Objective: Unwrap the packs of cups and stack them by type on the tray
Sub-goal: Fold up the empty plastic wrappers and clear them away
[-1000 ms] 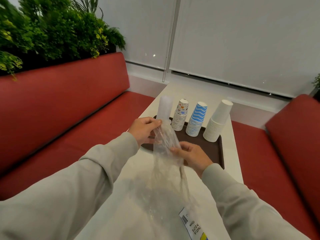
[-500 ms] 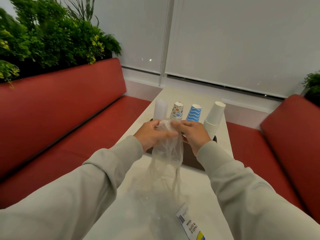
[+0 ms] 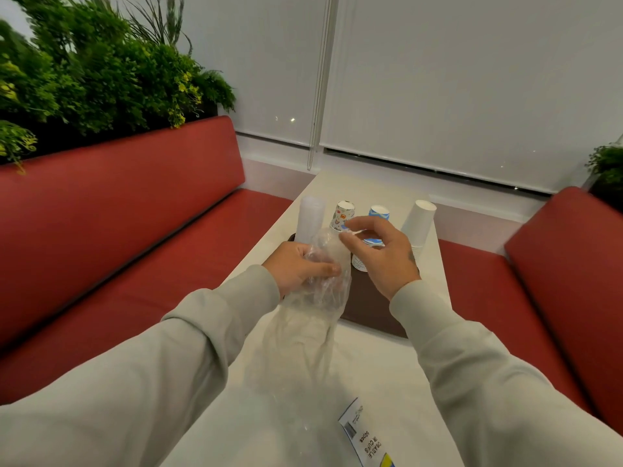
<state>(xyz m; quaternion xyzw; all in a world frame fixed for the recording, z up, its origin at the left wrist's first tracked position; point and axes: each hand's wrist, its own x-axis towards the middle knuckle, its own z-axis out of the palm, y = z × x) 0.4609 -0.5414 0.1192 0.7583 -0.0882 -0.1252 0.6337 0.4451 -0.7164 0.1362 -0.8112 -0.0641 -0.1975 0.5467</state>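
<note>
Cups (image 3: 419, 224) stood in four stacks on tray (image 3: 371, 315) | wrapper (image 3: 320, 298) bunched in left hand (image 3: 296, 267), tail hanging to table (image 3: 387, 365) | right hand (image 3: 381, 254) had just let go, fingers loose, spread | unwrapping looked done, wrapper seemed empty

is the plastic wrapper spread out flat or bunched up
Bunched up: the left hand grips the clear plastic wrapper crumpled in its fist, the rest trailing loosely down onto the white table.
</note>
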